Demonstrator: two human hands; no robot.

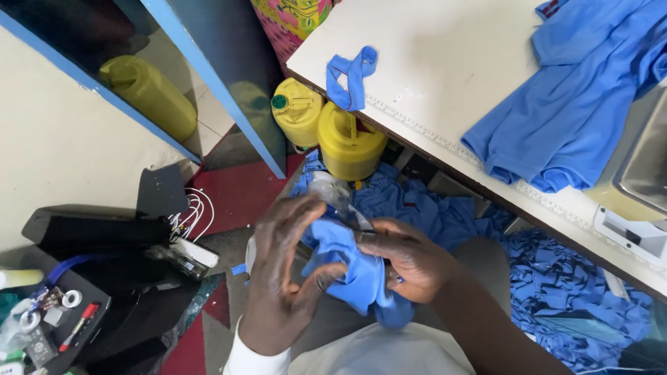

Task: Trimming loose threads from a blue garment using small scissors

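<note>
Seen from above, a seated person works over their lap with both hands on a small piece of blue cloth (347,267). Left hand (285,278) has its fingers spread and curled around the near side of the cloth, thumb pressing into the fabric. Right hand (406,260) pinches the other side, and a slim metal blade, probably scissors (361,221), sticks up from its grip; whether the blades are apart is too small to tell. On the white table (431,76) to the right lie a folded blue shirt (577,104) and one short blue strip (353,75), well apart from each other. Below the table edge a large heap of blue scraps (556,292) covers the floor, and two yellow jugs (326,128) stand near it. Judging by that heap, a good deal of cutting is already done, while the piece in hand looks only partly trimmed and the shirt on the table appears untouched.
</note>
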